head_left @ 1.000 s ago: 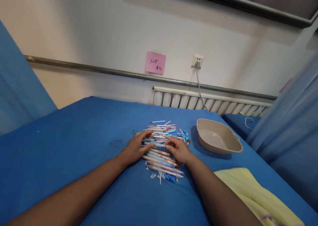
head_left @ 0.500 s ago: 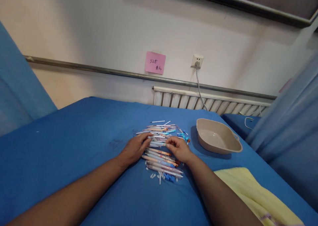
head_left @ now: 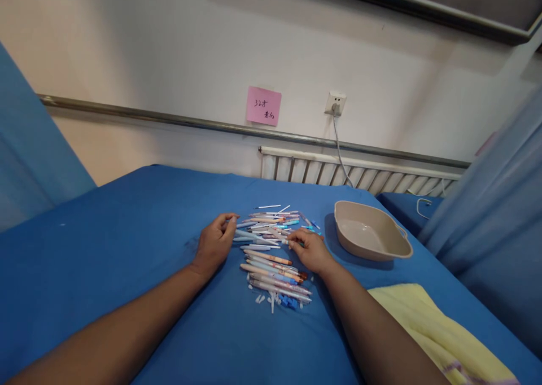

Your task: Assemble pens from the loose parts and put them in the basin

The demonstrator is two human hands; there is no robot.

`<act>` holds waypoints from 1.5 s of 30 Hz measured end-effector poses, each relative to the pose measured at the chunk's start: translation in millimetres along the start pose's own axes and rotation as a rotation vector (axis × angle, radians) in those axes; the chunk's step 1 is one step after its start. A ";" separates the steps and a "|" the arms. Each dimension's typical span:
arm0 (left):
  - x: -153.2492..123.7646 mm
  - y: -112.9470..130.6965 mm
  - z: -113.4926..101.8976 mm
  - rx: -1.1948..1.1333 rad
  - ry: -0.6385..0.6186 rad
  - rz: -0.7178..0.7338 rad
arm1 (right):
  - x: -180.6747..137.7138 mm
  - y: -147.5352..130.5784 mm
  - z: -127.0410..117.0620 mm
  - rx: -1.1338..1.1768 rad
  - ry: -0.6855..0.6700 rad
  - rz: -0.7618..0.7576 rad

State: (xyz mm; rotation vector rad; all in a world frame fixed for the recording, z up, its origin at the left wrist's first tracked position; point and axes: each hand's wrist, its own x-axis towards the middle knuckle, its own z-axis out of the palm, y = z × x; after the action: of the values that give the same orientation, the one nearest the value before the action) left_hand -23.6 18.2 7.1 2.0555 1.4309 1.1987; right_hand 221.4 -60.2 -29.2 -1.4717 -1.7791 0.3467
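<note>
While both hands pinch at the pens [head_left: 271, 255], the heap on the blue sheet [head_left: 127, 232] may scatter.
Left hand [head_left: 214, 244] nips one pen's end, right hand [head_left: 309, 250] curls on another; a tug could flick caps off the edge.

Heap of thin pens [head_left: 271, 249], pastel and orange barrels, lying flat, mostly crosswise, loose caps [head_left: 286, 302] at near edge.

A pink sticky note [head_left: 263, 106] is sticking on the wall. It is showing "32" in dark handwriting, then some more written marks. Those marks are looking too small and blurry to read.
</note>
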 end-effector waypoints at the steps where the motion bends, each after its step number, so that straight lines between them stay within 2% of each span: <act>1: 0.4 0.3 -0.3 -0.013 0.016 -0.005 | -0.1 -1.0 -1.1 -0.030 -0.010 -0.002; 9: 4.0 2.5 -6.1 -0.040 0.154 0.005 | 0.1 -5.7 -4.9 -0.183 -0.042 0.021; 15: 16.0 -12.4 -7.5 -0.153 0.202 -0.141 | 1.9 -4.2 -2.8 -0.174 -0.018 0.080; 18: 17.0 -17.8 -2.2 -0.188 0.124 -0.129 | 2.7 -2.5 -0.6 -0.139 0.001 0.075; 22: 8.9 -15.5 8.5 -0.142 -0.136 -0.008 | 2.4 -1.4 1.1 -0.148 0.011 0.088; 25: 0.8 -11.5 14.4 -0.056 -0.272 0.089 | 0.2 -6.4 1.3 -0.153 0.043 0.047; 28: -4.1 -10.3 16.6 -0.029 -0.361 0.183 | -3.3 -16.3 1.5 -0.105 -0.030 -0.025; 33: -6.1 -9.5 15.3 0.021 -0.392 0.245 | -6.2 -29.3 1.2 -0.144 -0.214 -0.138; 37: -7.4 -6.7 14.0 0.027 -0.375 0.266 | -4.8 -33.5 -1.4 -0.251 -0.262 -0.215; 41: -9.2 -4.4 12.5 0.024 -0.352 0.304 | -4.6 -40.1 -4.2 -0.381 -0.280 -0.217; 45: -11.0 -3.2 11.1 0.024 -0.400 0.379 | -4.4 -46.1 -5.2 -0.466 -0.312 -0.197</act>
State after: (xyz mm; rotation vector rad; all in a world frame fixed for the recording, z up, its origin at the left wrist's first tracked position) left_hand -17.9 11.6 -6.4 2.4812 0.9035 0.8239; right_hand 192.6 -79.1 2.2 -1.5978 -2.3533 0.0589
